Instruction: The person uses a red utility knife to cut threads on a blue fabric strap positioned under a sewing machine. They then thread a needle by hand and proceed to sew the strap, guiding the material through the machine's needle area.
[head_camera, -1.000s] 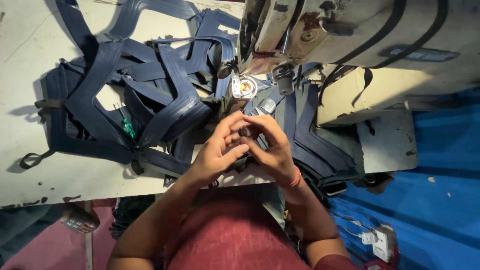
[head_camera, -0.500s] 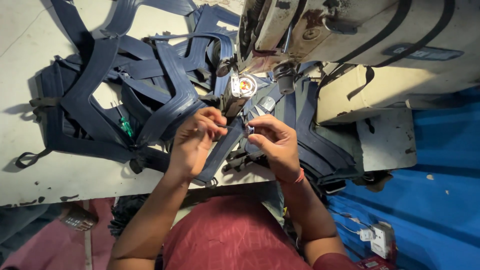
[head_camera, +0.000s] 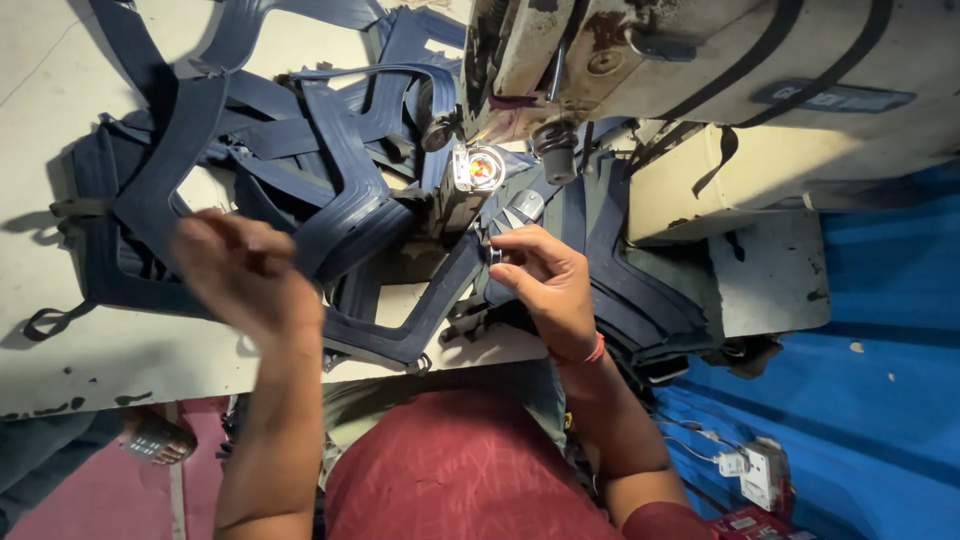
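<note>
Head view: two hands, one sewing machine, one heap of navy straps on one table; left hand blurred, raised over straps, fingers curled, grip unclear; right hand pinches small dark part just below machine's lamp; one red wristband.

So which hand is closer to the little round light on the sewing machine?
Right. The right hand sits just below the light, pinching something small over the dark straps. The left hand is blurred, far off to its left.
</note>
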